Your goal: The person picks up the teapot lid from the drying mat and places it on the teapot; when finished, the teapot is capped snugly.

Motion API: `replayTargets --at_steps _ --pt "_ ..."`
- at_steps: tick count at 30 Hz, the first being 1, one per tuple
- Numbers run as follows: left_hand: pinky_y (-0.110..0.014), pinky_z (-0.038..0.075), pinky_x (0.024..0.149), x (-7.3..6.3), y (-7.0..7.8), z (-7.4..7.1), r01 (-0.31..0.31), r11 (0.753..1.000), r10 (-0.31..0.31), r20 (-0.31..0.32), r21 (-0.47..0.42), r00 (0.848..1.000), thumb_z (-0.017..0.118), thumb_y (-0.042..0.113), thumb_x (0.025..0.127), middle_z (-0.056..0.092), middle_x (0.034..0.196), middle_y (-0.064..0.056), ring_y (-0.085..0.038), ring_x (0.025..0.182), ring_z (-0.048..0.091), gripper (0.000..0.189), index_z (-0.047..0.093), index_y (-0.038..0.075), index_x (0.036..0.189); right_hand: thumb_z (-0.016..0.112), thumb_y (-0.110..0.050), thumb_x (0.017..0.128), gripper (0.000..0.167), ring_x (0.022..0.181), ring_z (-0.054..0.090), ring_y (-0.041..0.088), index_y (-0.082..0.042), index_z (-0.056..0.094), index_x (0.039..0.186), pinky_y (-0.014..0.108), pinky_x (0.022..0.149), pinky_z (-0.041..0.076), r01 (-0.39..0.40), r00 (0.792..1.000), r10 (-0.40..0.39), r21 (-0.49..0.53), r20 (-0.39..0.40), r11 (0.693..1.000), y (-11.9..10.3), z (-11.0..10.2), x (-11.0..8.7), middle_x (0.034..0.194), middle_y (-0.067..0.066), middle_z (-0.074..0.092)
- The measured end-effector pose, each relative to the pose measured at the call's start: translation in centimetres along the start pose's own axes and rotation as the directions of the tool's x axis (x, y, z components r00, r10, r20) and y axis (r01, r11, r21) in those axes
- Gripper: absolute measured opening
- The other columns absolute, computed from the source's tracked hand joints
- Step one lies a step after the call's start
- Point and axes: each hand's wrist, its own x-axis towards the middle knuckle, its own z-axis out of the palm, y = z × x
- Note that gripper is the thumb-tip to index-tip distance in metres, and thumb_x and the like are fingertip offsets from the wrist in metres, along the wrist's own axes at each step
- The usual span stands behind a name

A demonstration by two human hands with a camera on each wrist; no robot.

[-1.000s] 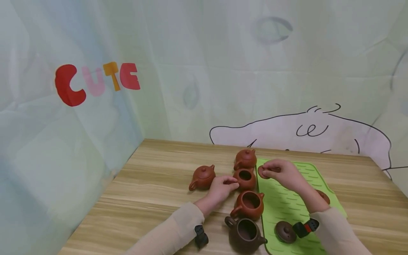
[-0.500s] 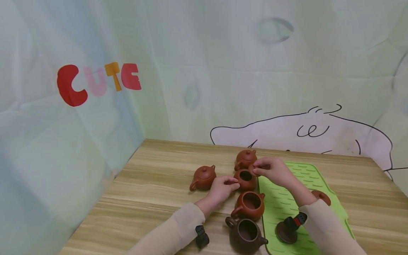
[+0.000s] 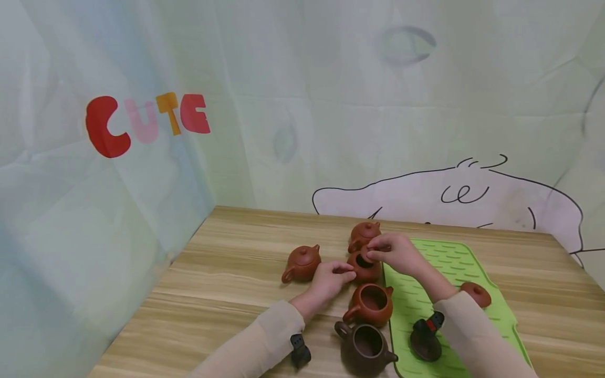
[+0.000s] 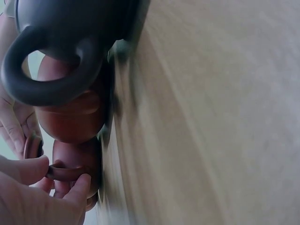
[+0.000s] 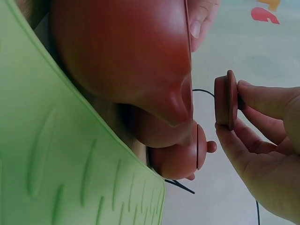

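Observation:
My left hand pinches the handle of a small reddish-brown clay teapot that stands uncovered in a row of teapots. Between the thumb and fingers of my right hand is a round teapot lid, gripped at its knob. In the head view the lid overlaps the far side of that teapot's dark opening. The right wrist view shows the lid apart from the pots, its underside facing them.
Lidded teapots stand at left and behind. Nearer are an uncovered reddish teapot and an uncovered dark brown teapot. The green mat at right bears a reddish lid and a dark lid.
My right hand has moved left with the lid, from over the green mat to the uncovered teapot. The left hand stays at the handle.

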Motion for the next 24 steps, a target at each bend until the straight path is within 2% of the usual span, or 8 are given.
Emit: replayTargets --at_steps 10,20,24 --pt "-0.022 0.044 0.064 -0.14 0.02 0.08 -0.007 1.0 0.007 -0.013 -0.018 1.0 0.073 0.003 0.082 0.068 0.088 -0.008 -0.008 0.073 0.051 0.013 0.072 -0.003 0.094 0.068 -0.01 0.089 0.015 0.096 0.066 0.03 0.001 0.071 0.098 0.041 0.079 0.054 -0.001 1.0 0.002 -0.01 0.012 1.0 -0.24 0.42 0.23 0.099 0.014 0.07" --pt "-0.022 0.045 0.066 0.08 -0.06 0.03 0.022 1.0 -0.021 -0.007 0.007 1.0 0.073 0.006 0.083 0.068 0.088 -0.005 -0.008 0.075 0.052 0.013 0.073 -0.001 0.094 0.069 -0.01 0.088 0.013 0.094 0.065 0.028 0.0 0.071 0.096 0.04 0.078 0.054 -0.018 1.0 0.019 -0.032 0.018 0.999 -0.23 0.76 0.58 0.096 0.012 0.07" --pt "-0.021 0.044 0.065 0.05 -0.02 0.03 0.03 0.999 -0.03 0.001 -0.014 1.0 0.072 0.005 0.084 0.067 0.087 -0.004 -0.008 0.074 0.051 0.013 0.072 -0.002 0.095 0.069 -0.009 0.088 0.012 0.094 0.065 0.029 0.0 0.071 0.095 0.04 0.078 0.055 -0.018 1.0 0.019 -0.045 0.021 0.999 -0.02 0.93 0.74 0.095 0.012 0.07"
